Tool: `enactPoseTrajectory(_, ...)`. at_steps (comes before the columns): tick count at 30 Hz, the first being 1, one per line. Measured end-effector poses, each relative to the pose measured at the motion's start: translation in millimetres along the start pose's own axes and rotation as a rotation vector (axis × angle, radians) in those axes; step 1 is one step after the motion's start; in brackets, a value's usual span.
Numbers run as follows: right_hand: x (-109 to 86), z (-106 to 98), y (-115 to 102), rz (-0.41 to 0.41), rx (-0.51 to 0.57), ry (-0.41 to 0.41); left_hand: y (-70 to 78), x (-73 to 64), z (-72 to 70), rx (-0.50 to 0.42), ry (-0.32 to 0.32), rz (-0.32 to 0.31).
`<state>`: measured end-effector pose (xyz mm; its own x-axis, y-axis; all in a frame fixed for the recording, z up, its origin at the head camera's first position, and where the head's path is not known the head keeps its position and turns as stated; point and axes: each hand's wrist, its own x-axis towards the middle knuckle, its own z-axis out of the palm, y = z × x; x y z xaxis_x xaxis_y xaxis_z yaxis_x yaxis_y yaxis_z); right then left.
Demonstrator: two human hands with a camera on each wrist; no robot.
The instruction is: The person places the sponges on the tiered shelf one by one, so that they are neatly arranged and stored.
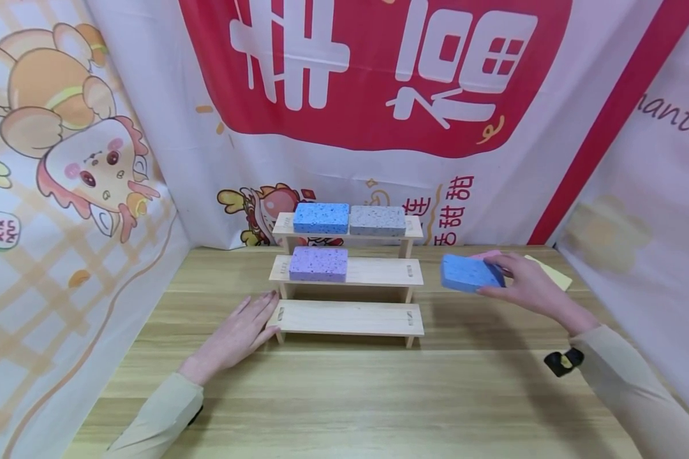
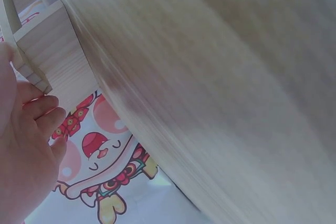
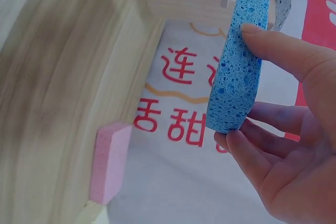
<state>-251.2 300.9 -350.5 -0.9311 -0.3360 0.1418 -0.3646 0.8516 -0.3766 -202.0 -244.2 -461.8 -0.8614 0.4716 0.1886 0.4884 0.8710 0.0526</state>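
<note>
My right hand (image 1: pixel 522 284) pinches a blue sponge (image 1: pixel 472 274) between thumb and fingers, raised to the right of a three-tier wooden shelf (image 1: pixel 350 317). The right wrist view shows this speckled blue sponge (image 3: pixel 239 66) edge-on, the thumb on one face. My left hand (image 1: pixel 238 331) lies with extended fingers against the left end of the lowest tier. On the top tier sit another blue sponge (image 1: pixel 321 218) and a grey sponge (image 1: pixel 377 220), side by side. A purple sponge (image 1: pixel 318 264) occupies the left part of the middle tier. The lowest tier bears nothing.
Behind the right hand, a pink sponge (image 3: pixel 109 162) and a yellow sponge (image 1: pixel 551 273) lie on the wooden table (image 1: pixel 344 401) near its back edge. Printed cloth (image 1: pixel 344 153) hangs around the table at the back and both sides.
</note>
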Motion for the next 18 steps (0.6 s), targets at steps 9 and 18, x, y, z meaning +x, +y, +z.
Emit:
enactPoseTrajectory(9,5.0,1.2,-19.2,-0.014,-0.053,-0.001,-0.5,-0.3,1.1,0.002,0.004,0.002)
enactPoseTrajectory(18,13.5,5.6,-37.1,0.017,-0.047,-0.044,-0.6,-0.5,1.3,-0.008,0.008,0.002)
